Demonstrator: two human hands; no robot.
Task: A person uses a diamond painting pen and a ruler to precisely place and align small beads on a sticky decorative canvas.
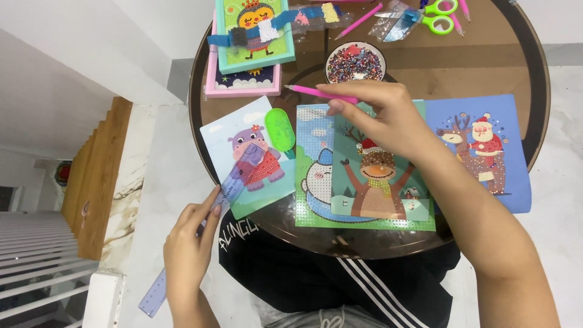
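My right hand [382, 112] grips a pink pen-shaped tool [319, 93] that points left, just below a small round bowl of coloured beads [355, 62]. Under that hand lies a reindeer picture [376, 182] overlapping a snowman picture [316, 176]. My left hand [191, 243] holds a long translucent purple ruler [234, 182] that slants up across a hippo picture card [246, 155] at the table's left edge. A small green tray [280, 129] sits between the hippo card and the snowman picture.
The round brown table [437, 67] also carries a blue picture of a reindeer with a red-suited figure [480, 152] at right, two stacked framed pictures [249, 42] at the back left, green scissors [434, 15], pink tools and small plastic bags. A wooden staircase [97, 176] drops at left.
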